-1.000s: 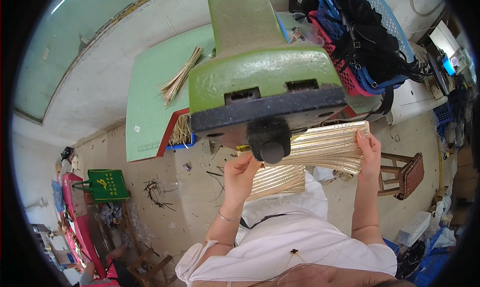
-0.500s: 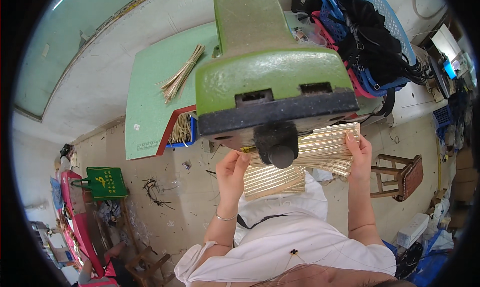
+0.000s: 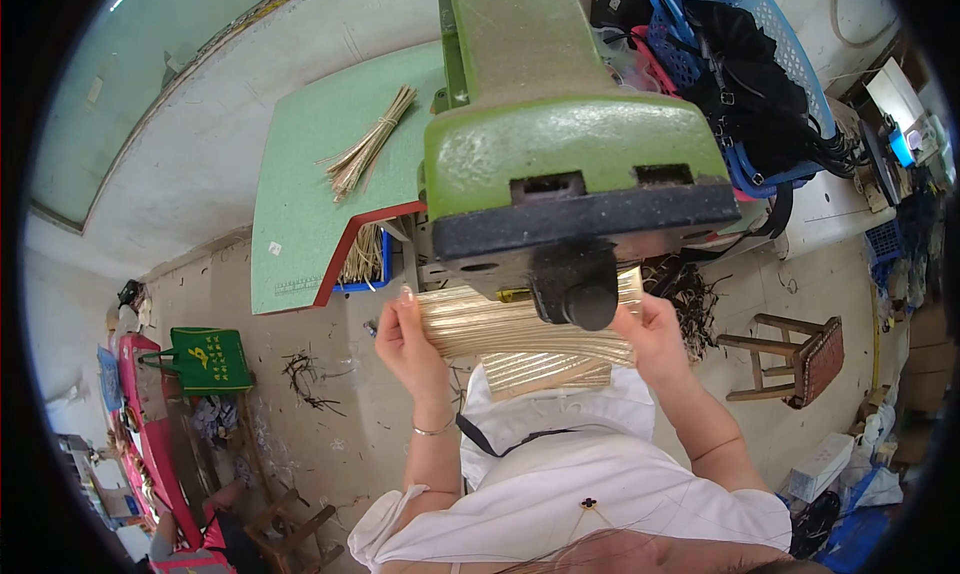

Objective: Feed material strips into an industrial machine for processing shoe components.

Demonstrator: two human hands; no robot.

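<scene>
Gold sheet (image 3: pixel 500 329): shifted leftward relative to the green machine (image 3: pixel 575 164) since half a second ago, both hands travelling with it; the ribbed piece now spans them, seen below the machine's head.
Left hand (image 3: pixel 410 342): fingers pinch the sheet's left end, out past the machine.
Right hand (image 3: pixel 655 339): fingers closed on the right end, just beside the black knob (image 3: pixel 590 308); their exact placement is hard to make out.
Second gold sheet (image 3: pixel 540 376): lies on white cloth (image 3: pixel 560 412), partly hidden by the first.
Desk (image 3: pixel 300 194): carries a tied bundle of strips (image 3: pixel 372 144).
Machine head: covers part of the sheet's upper edge; whether they touch cannot be told.
Lower edge: ribs appear to fan apart at the right, so an uneven pull could skew or spread them.
Black knob: so near the right end, it could snag the sheet if the hand rises carelessly.
</scene>
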